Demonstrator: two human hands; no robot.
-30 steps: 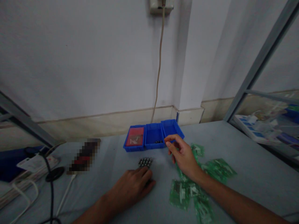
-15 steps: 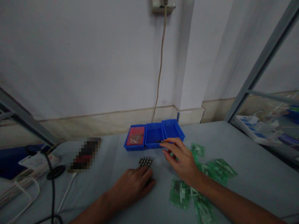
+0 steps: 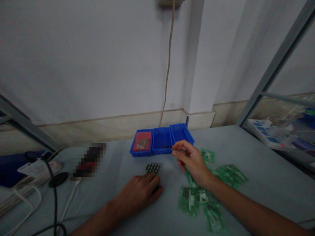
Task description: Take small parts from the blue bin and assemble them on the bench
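Observation:
My left hand (image 3: 144, 190) rests on the table with its fingers curled at the near edge of a cluster of small dark, shiny metal parts (image 3: 152, 167); its fingertips are hidden. My right hand (image 3: 190, 160) is at the front edge of the middle blue bin (image 3: 161, 151), thumb and index finger pinched together on a small metal part (image 3: 173, 149), too small to make out further. A few small dark parts (image 3: 167, 147) lie inside that bin near its front wall.
The left blue bin (image 3: 131, 152) holds a red card and a clear bag of small pieces; the right blue bin (image 3: 182, 131) adjoins. Several green plastic packets (image 3: 188, 200) lie around my right forearm. Cables (image 3: 55, 200) and a blurred-out object (image 3: 88, 162) are at left.
My right thumb and index finger have closed from a looser pose into a pinch, beside the middle bin's front edge. My left hand stays in place. The view has tilted slightly down.

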